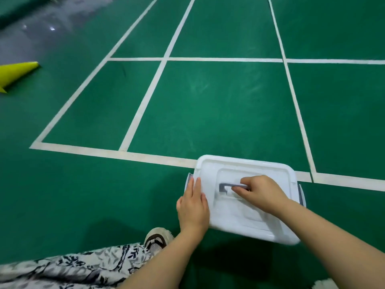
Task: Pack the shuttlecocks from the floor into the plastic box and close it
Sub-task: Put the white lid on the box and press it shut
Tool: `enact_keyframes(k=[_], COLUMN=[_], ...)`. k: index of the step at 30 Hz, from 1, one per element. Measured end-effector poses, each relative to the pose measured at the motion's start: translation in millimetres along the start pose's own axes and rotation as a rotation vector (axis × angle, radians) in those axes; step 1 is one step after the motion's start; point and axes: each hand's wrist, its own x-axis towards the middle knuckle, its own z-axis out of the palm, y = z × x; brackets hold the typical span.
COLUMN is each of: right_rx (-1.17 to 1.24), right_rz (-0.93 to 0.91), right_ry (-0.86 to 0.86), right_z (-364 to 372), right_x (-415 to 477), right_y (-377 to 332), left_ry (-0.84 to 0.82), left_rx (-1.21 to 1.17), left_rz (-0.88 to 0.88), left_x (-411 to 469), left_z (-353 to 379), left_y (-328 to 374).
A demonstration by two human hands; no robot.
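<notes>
A white plastic box (245, 167) sits on the green court floor, its lid on top and covering the inside. A grey carry handle (226, 187) lies across the middle of the lid. My right hand (260, 192) is closed around that handle. My left hand (193, 207) rests flat on the lid's left edge, fingers together, beside a grey side latch (189, 180). A second grey latch (301, 195) shows at the right side. No shuttlecocks are visible on the floor; the box's contents are hidden.
White court lines (143, 105) cross the green floor ahead. A yellow cone (17, 73) lies on its side at far left. My patterned trouser leg (68, 265) and shoe (156, 238) are at bottom left, close to the box.
</notes>
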Motion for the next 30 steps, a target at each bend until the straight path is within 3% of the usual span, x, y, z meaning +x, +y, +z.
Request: enact_keyframes(k=[7, 10, 17, 24, 27, 30], right_rx=[-0.258, -0.335, -0.397, -0.243, -0.178, -0.174], right_rz=[-0.103, -0.232, -0.239, 0.176, 0.295, 0.489], right_ry=[0.050, 0.210, 0.391, 0.153, 0.224, 0.236], right_z=[5.4, 18.6, 32.1, 39.3, 42.8, 30.2], right_x=[11.9, 11.8, 8.9, -5.4, -23.7, -42.0], right_y=[10.1, 21.3, 27.4, 20.5, 22.2, 43.2], left_ry=[-0.037, -0.042, -0.037, -0.075, -0.031, 0.008], left_rx=[0.092, 0.103, 0.253, 0.323, 0.195, -0.076], left_rz=[-0.127, -0.134, -0.144, -0.063, -0.225, -0.387], left_x=[15.3, 15.0, 13.3, 13.7, 13.9, 18.8], left_z=[12.1, 15.4, 15.1, 12.1, 12.8, 12.2], left_y=[6.8, 9.5, 13.8, 17.4, 17.2, 10.2])
